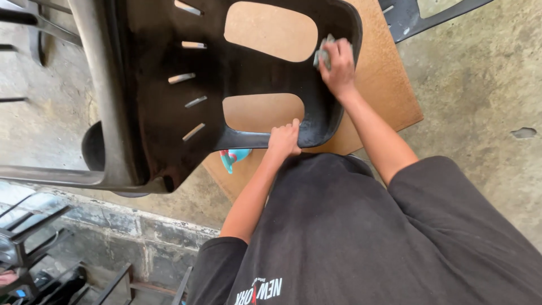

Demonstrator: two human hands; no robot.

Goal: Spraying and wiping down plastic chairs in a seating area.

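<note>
L hand (284, 141) grips matte black chair shell (226, 85); R hand (339, 65) presses grey pad (323, 53).

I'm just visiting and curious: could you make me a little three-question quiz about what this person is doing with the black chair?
1. True or false: the left hand grips the lower edge of the black plastic chair shell.
2. What does the right hand press against the shell's rim? A) a grey pad, perhaps sandpaper or a cloth B) a hammer C) a paint can
3. Fill in: the shell lies over a brown ____ on the concrete floor.

Key
1. True.
2. A: the small grey pad sits under the fingers, at the rim beside the upper cut-out.
3. Board: the flat brown board shows through both cut-outs.
</note>
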